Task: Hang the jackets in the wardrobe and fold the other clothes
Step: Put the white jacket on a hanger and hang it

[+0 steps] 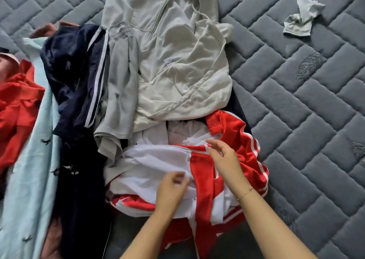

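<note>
Now our left hand (pixel 171 187) and right hand (pixel 225 158) hover loose, holding nothing, over the red jacket (pixel 227 179) on the bed (pixel 306 120). It looks soft and slippery; we should take its collar.

A glossy, satin-like sheen is shown by the red and white jacket (pixel 233 156) — its white lining looks thin and matt. The pale grey hoodie (pixel 177 61) is soft matt cloth, and the grey mattress (pixel 296 100) is quilted fabric.
</note>
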`<state>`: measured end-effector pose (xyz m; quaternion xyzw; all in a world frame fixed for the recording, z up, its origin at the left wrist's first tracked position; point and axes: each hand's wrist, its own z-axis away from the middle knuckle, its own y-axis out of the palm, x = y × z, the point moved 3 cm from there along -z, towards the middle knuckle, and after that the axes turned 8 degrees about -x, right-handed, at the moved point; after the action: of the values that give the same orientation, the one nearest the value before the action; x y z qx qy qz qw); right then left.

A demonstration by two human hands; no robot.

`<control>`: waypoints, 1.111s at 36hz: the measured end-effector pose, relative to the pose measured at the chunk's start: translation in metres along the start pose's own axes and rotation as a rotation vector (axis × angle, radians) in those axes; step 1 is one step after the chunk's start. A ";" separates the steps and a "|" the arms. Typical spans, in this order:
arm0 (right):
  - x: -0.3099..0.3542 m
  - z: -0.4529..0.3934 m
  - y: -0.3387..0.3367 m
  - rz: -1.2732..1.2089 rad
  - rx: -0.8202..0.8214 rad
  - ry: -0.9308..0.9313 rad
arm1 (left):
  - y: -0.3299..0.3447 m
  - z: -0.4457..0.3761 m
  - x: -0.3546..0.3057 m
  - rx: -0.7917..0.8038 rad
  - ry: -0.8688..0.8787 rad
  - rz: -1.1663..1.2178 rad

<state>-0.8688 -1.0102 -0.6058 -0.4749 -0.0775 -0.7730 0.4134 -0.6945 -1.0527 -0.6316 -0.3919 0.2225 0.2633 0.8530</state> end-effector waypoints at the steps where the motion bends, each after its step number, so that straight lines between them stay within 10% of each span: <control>1: -0.002 -0.001 0.002 0.006 0.008 -0.002 | -0.011 -0.014 -0.014 -0.100 0.045 0.017; 8: -0.015 -0.012 0.017 -0.061 -0.022 0.028 | -0.033 -0.132 -0.115 -0.321 0.481 -0.255; 15: -0.013 -0.011 0.021 -0.169 -0.028 0.027 | -0.017 -0.199 -0.104 -0.126 0.359 -0.696; 26: 0.001 0.016 0.015 -0.598 0.042 0.377 | -0.068 -0.077 -0.139 0.134 0.375 0.024; 40: 0.120 0.102 0.001 -0.778 -0.094 0.048 | -0.121 0.094 -0.128 0.319 0.206 0.443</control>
<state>-0.8245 -1.0265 -0.4556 -0.4101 -0.2066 -0.8857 0.0690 -0.7003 -1.0812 -0.4344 -0.2192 0.4265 0.3635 0.7987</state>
